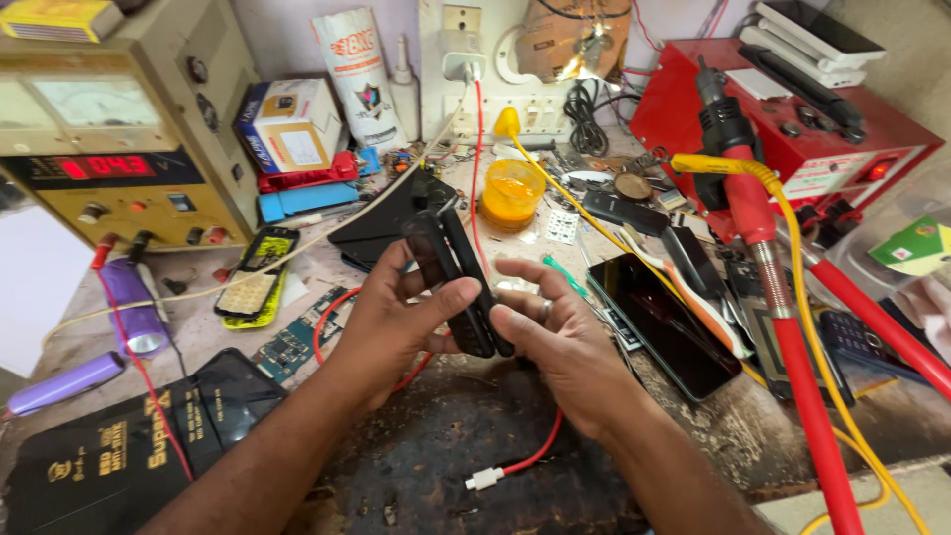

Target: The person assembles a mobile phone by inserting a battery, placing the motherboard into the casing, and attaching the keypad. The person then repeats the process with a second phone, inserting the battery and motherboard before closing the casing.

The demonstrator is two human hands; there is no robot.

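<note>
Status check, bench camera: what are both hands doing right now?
Left hand and right hand grip a dark phone, its two halves apart at top. Red cable runs beneath. Nothing blocks the hands.

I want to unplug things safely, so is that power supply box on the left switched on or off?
On. The power supply shows lit red digits on its front display, and leads are plugged into its lower sockets.

A red digital display (104,165) glows on the beige meter at the table's far left corner, under a pale dial window (84,102). Beside it stands a blue-and-white box (289,124), then a white pouch (357,74) with orange print. A dark phone screen (669,322) lies right of centre. A green-and-yellow card (913,246) sits at the right edge.
</note>
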